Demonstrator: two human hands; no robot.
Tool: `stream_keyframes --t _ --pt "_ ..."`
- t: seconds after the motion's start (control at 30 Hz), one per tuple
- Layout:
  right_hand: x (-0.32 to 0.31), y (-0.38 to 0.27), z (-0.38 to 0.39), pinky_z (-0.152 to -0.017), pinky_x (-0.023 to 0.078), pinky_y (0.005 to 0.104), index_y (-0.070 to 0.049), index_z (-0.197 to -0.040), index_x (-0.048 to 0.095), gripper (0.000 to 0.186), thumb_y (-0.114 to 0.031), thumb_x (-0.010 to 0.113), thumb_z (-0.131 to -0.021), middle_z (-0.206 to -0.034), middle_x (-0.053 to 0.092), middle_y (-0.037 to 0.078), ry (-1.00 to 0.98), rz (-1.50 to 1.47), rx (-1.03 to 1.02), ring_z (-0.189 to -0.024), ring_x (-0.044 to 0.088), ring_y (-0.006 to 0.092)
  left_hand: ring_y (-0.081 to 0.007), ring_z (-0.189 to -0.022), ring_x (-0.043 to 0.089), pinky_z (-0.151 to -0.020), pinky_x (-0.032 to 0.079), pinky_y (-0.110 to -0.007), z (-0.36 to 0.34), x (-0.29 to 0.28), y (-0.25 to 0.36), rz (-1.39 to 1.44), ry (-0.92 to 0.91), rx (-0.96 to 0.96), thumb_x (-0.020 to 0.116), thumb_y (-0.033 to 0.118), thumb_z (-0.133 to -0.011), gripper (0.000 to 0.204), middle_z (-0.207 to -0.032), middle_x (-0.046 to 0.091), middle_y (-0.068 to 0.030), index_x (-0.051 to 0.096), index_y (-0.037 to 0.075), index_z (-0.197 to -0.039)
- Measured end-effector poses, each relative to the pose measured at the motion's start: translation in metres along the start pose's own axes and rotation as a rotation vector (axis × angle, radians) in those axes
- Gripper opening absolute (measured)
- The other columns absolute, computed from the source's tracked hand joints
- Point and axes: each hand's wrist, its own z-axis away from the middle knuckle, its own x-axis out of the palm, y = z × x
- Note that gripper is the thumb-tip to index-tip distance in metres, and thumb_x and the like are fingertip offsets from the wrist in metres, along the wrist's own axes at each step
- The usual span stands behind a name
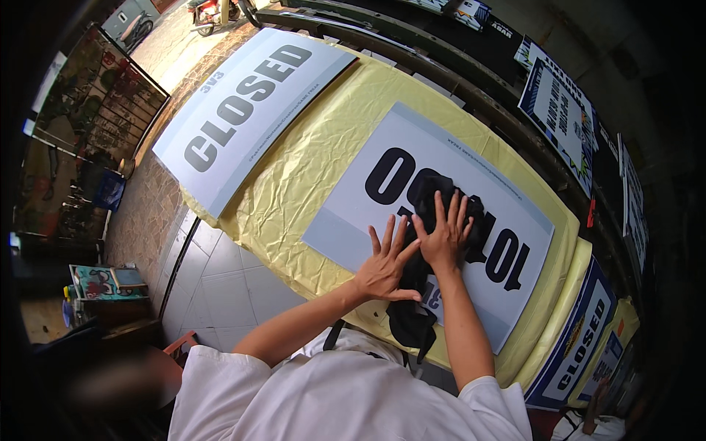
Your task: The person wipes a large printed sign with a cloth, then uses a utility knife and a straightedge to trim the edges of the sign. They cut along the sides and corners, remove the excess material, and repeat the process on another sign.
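Note:
A white printed sign (338,213) with large black lettering lies on a table covered in crinkled yellow paper (287,220). A crumpled black cloth (412,323) is spread over its middle and hangs past the near edge. My left hand (382,268) is flat on the sign's left-middle and the cloth, fingers spread and thumb stretched out. Just right of it and a little farther forward, my right hand (443,239) presses flat on the cloth with fingers apart.
Another white sign (243,110) lies at the table's far left end. A blue-bordered sign (544,386) sits at lower right. More boards (559,121) rest on dark racks along the far side. A parked motorbike (209,15), a metal gate (110,110) and a tiled floor (213,272) are at left.

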Motion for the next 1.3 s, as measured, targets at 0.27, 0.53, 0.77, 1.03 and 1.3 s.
stream_keyframes --t 0.27,0.53,0.77,1.03,1.3 --pt "0.047 -0.015 -0.065 -0.120 0.018 0.0710 -0.017 -0.159 0.043 0.072 -0.055 0.057 -0.099 -0.163 0.035 0.027 0.047 0.070 -0.145 -0.158 0.019 0.0441 -0.0457 -0.158 0.017 -0.119 -0.004 -0.073 0.019 -0.002 0.015 -0.086 0.079 0.145 0.070 0.063 -0.089 0.089 -0.170 0.022 -0.0248 0.038 0.021 -0.160" --pt "0.048 -0.032 -0.079 -0.120 0.016 0.0717 -0.010 -0.159 0.041 0.075 -0.053 0.058 -0.100 -0.163 0.034 0.029 0.038 0.082 -0.099 -0.157 0.018 0.0447 -0.0318 -0.119 0.064 -0.100 0.055 -0.042 0.050 -0.025 0.088 0.430 -0.224 0.244 0.069 0.018 -0.095 0.022 -0.124 0.068 -0.0155 0.068 0.001 -0.109" --pt "0.016 -0.123 -0.011 -0.122 0.027 0.0624 -0.027 -0.155 0.048 0.078 -0.046 0.077 -0.086 -0.172 0.023 0.010 -0.596 -0.265 -1.199 -0.161 0.017 0.0310 -0.0382 -0.131 0.056 -0.116 0.041 -0.051 0.018 0.037 0.126 0.457 -0.399 0.423 0.070 0.027 -0.085 0.036 -0.135 0.062 -0.0217 0.068 0.000 -0.109" --pt "0.056 -0.072 -0.083 -0.120 0.020 0.0687 -0.012 -0.158 0.042 0.069 -0.046 0.060 -0.100 -0.163 0.035 0.026 0.009 0.006 -0.241 -0.157 0.020 0.0429 -0.0290 -0.112 0.064 -0.100 0.049 -0.044 0.013 0.014 0.115 0.507 -0.156 0.301 0.069 0.028 -0.091 0.028 -0.118 0.070 -0.0137 0.070 0.004 -0.104" --pt "0.017 -0.100 0.017 -0.120 0.022 0.0664 -0.018 -0.158 0.045 0.066 -0.042 0.062 -0.099 -0.170 0.027 0.018 -0.370 -0.266 -0.730 -0.159 0.018 0.0392 -0.0197 -0.092 0.060 -0.078 0.047 -0.033 0.016 -0.123 0.031 0.083 0.714 -0.427 0.064 0.008 -0.096 0.037 -0.107 0.062 -0.0132 0.059 0.000 -0.131"
